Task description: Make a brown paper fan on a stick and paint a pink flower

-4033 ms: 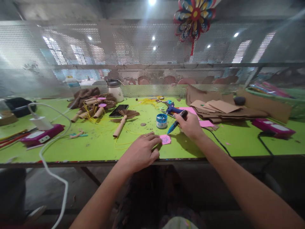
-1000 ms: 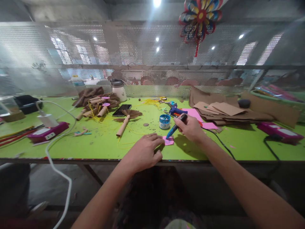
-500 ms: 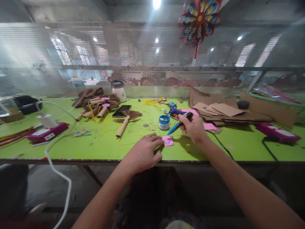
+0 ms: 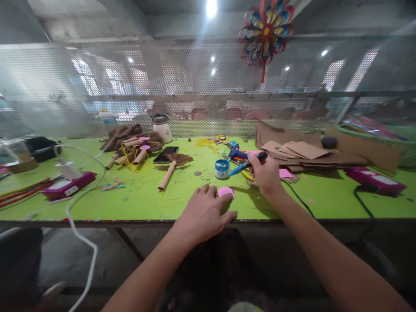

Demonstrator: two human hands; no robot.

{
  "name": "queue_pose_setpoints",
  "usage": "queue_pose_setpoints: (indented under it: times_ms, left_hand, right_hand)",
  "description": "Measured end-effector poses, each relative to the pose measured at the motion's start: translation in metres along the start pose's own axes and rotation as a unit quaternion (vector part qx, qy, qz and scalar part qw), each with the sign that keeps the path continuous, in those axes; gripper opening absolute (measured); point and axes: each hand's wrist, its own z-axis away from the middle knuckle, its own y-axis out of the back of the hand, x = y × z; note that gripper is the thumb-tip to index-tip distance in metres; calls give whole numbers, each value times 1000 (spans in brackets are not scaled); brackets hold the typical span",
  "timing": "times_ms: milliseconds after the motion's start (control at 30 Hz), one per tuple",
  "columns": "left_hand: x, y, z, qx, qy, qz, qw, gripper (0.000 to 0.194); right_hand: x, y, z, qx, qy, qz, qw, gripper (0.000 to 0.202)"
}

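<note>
My left hand [image 4: 206, 212] lies on the table with its fingers spread, the index finger touching a small pink piece of paper [image 4: 225, 190]. My right hand [image 4: 266, 177] grips a blue marker with a dark end [image 4: 240, 167], its tip pointing left beside a small blue-rimmed jar [image 4: 222, 170]. The marker tip is above the table, off the paper. Behind the right hand lies a dark blue glue gun [image 4: 236, 152]. To the left, a rolled brown paper tube with a pleated fan top [image 4: 169, 175] rests on the table.
Several brown paper tubes [image 4: 130, 156] with yellow string lie left, by a phone [image 4: 165, 154] and a white jar [image 4: 161, 130]. Brown paper sheets [image 4: 302, 149] are stacked right. Purple power strips [image 4: 68, 185] sit on both sides; a white cable [image 4: 69, 212] hangs over the front edge.
My left hand has shifted right, its index finger now over the pink paper. The marker in my right hand has turned flatter, its tip lifting toward the jar. The view has tilted slightly.
</note>
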Motion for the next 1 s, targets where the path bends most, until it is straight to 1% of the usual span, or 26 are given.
queue_pose_setpoints:
  times_ms: [67,133,267,367,500,667,733,800,900,1000]
  left_hand:
    - [3,-1,-1,-8,4,-8,1000,49]
    - [3,-3,-1,-2,5,-6,1000,51]
    - [2,-4,2,34,3,11,999,49]
    - [3,-6,2,57,3,15,998,46]
    - [9,-12,0,36,6,4,999,51]
    - [13,-13,-2,30,16,-2,999,57]
    - [10,-11,-2,25,8,17,1000,55]
    - [5,-7,-1,14,-16,49,999,52]
    - [-8,-2,2,-1,-51,89,995,49]
    - [-23,3,6,-6,-62,108,992,46]
  right_hand:
    - [1,0,0,4,4,4,1000,34]
    - [2,-1,0,3,4,6,1000,35]
    - [1,-3,2,-3,-3,-9,1000,38]
    - [-2,-4,3,4,-7,-21,1000,38]
    - [-3,-3,2,17,-14,-27,999,36]
    - [-1,-3,1,3,-3,-18,1000,37]
    - [-1,-3,2,1,-7,-27,1000,36]
    - [-3,-4,4,-2,-18,-44,999,35]
    - [-8,-4,6,-15,-39,-80,996,36]
    - [-14,-4,8,-20,-58,-114,992,36]
